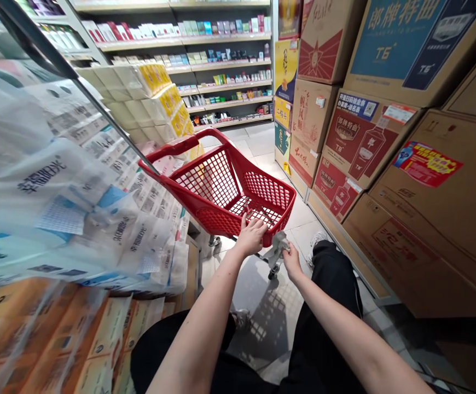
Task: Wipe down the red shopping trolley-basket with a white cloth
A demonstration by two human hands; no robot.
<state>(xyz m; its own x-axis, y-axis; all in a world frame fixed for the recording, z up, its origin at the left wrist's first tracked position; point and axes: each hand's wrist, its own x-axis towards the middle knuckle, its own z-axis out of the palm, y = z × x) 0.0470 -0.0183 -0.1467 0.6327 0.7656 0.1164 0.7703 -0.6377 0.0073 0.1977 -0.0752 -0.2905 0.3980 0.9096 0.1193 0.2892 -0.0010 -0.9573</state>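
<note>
A red plastic shopping cart (225,180) stands in the aisle in front of me, its basket seemingly empty. My left hand (251,236) grips the near rim of the basket. My right hand (291,259) is just below and to the right of it, pinching a crumpled grey cloth (277,247) against the cart's lower front corner, near a caster wheel (273,271). My legs in black trousers (328,306) are bent below.
Stacked brown cardboard cartons (427,180) line the right side. Plastic-wrapped tissue packs (77,202) fill the shelves on the left, with boxes beneath. Shelves of small goods (221,65) close the aisle at the back. The floor is pale tile (262,148).
</note>
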